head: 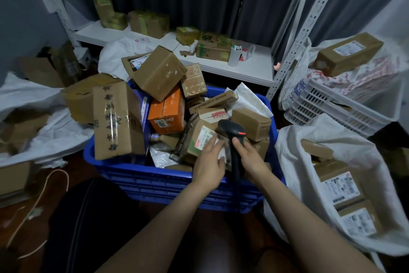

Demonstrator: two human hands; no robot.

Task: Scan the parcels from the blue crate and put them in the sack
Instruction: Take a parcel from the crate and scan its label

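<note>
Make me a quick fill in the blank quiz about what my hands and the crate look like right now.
1. The right hand grips a ____ scanner.
2. The left hand holds a labelled parcel in the ____ crate.
3. The one brightly coloured box in that crate is ____.
Missing words: black; blue; orange.
</note>
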